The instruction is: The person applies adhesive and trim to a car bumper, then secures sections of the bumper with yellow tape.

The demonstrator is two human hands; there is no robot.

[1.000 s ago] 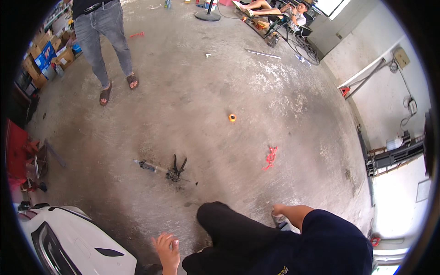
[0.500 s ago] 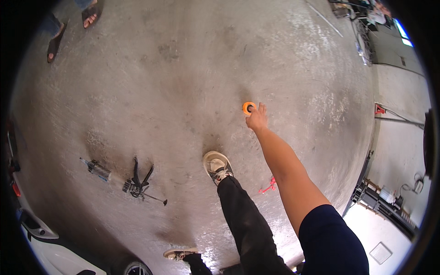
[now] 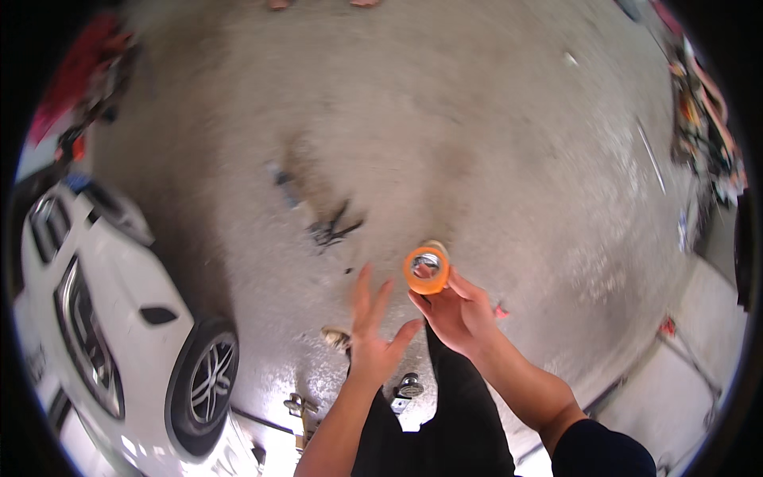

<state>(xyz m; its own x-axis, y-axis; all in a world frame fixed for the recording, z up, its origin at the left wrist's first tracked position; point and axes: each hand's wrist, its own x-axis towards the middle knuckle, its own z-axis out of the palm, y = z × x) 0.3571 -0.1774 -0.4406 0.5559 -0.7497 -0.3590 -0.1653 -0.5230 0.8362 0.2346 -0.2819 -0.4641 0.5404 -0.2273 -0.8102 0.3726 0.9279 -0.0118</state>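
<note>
The right hand grips an orange tape roll by its lower rim, fingertips pinching it so the hole faces up toward the camera. Just beside it, the left hand is open and holds nothing, fingers spread, not touching the roll. Below them lies the concrete floor, with dark tools scattered near. A white car stands at the left.

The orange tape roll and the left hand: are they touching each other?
Apart. The head view shows bare floor between the open left hand and the orange tape roll, which the right hand alone holds in its fingers.
</note>
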